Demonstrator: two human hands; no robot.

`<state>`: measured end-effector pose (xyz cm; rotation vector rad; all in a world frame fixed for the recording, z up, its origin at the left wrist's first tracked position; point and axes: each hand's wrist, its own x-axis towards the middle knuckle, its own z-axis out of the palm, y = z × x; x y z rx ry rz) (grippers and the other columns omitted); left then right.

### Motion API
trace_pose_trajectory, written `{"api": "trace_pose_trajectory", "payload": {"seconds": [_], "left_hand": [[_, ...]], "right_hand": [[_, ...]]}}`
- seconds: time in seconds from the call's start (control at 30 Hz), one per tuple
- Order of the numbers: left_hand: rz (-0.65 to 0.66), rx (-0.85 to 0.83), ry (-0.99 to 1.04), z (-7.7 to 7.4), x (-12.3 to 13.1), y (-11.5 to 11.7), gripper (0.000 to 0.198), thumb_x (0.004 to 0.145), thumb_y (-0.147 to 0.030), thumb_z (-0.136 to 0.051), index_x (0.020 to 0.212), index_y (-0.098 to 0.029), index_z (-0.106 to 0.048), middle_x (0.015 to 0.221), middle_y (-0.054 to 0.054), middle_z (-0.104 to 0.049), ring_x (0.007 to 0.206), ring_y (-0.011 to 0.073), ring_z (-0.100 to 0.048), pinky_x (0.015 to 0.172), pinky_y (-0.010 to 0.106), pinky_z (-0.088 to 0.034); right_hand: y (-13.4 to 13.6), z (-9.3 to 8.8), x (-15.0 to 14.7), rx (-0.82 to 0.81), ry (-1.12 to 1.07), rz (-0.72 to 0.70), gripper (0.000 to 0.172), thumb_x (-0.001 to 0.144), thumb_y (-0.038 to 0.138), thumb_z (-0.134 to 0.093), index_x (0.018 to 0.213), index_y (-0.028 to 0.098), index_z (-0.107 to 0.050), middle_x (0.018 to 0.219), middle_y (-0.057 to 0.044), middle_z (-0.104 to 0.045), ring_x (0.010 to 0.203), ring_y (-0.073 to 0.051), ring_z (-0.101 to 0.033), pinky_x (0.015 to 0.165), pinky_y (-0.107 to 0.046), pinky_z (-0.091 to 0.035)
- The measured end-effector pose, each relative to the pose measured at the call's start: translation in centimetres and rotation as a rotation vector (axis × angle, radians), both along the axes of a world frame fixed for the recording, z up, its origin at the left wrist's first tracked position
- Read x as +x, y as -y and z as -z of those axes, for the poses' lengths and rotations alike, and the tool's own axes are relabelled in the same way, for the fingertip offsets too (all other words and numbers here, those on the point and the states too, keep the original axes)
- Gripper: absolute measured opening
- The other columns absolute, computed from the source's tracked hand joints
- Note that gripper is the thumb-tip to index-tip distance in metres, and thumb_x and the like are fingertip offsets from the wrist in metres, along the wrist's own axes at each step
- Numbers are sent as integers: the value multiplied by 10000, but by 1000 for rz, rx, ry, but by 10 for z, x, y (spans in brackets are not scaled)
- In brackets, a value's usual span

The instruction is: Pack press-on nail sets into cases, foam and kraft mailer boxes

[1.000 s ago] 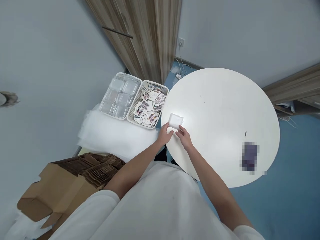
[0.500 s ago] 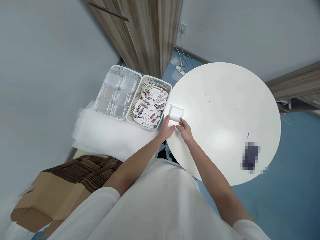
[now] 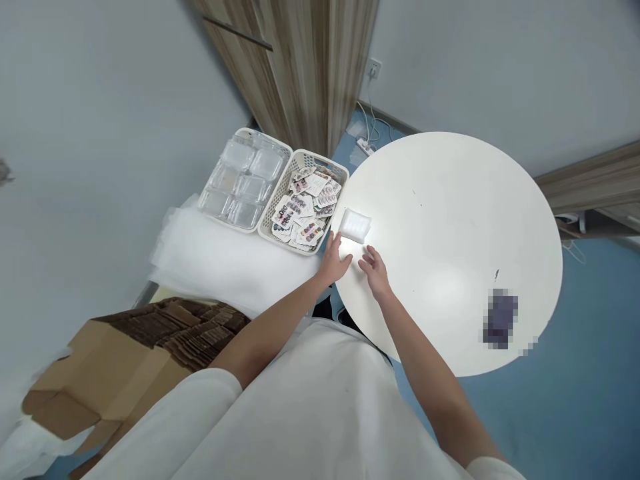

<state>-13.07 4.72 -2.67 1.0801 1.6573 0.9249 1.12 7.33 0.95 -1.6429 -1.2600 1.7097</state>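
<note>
A small white packet (image 3: 355, 225), seemingly wrapped in a thin translucent sheet, lies flat near the left edge of the round white table (image 3: 450, 200). My left hand (image 3: 334, 261) is at the packet's near left corner, thumb and fingers apart; whether a fingertip touches the packet I cannot tell. My right hand (image 3: 375, 271) hovers just short of its near right side with fingers spread and nothing in them. Left of the hands, a white basket (image 3: 264, 227) holds a jumble of printed cards (image 3: 299, 212) showing press-on nails.
Beside that basket, a second one holds clear plastic boxes (image 3: 237, 155). White foam sheets (image 3: 225, 260) are stacked before them. An opened carton (image 3: 115, 373) of flattened brown cardboard stands at lower left. A blurred dark object (image 3: 500, 319) lies on the table's right side.
Both hands have drawn back slightly from the packet, and the right hand's fingers have come off it. The packet now rests on the table.
</note>
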Motion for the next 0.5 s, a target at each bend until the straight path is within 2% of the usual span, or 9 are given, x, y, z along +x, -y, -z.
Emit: {"api": "trace_pose_trajectory", "payload": {"seconds": [0.2,0.3,0.4,0.5], "left_hand": [[-73,8,-30,-16,19,31,657,779,-260,-525,1350,-261,-200,1461,91,-26,1240,254,-344,986,420,-344],[-73,25,-58,-31,28,54,555,783,-274,-518,1300,-233,-321,1426,99,-202,1198,235,-405,974,392,-369],[-69,32,-69,-50,36,84,434,789,-285,-506,1209,-197,-440,1267,107,-458,1079,214,-518,900,359,-435],[-59,12,-121,-72,45,118,356,787,-302,-499,1124,-190,-519,1135,96,-569,939,205,-594,774,336,-492]], "right_hand": [[40,-9,32,-62,-35,-63,629,702,423,-578,1281,307,-363,1371,-43,-356,1150,-231,-442,913,-397,-408],[57,-15,51,-73,-31,-113,594,709,430,-568,1259,298,-386,1367,-50,-361,1080,-216,-505,893,-387,-423],[73,-23,72,-43,-53,-237,556,691,420,-585,1207,270,-445,1326,-66,-417,1000,-208,-556,883,-391,-428],[88,-32,96,-48,-53,-343,533,678,435,-585,1164,240,-482,1226,-93,-517,940,-221,-589,862,-409,-437]]}}
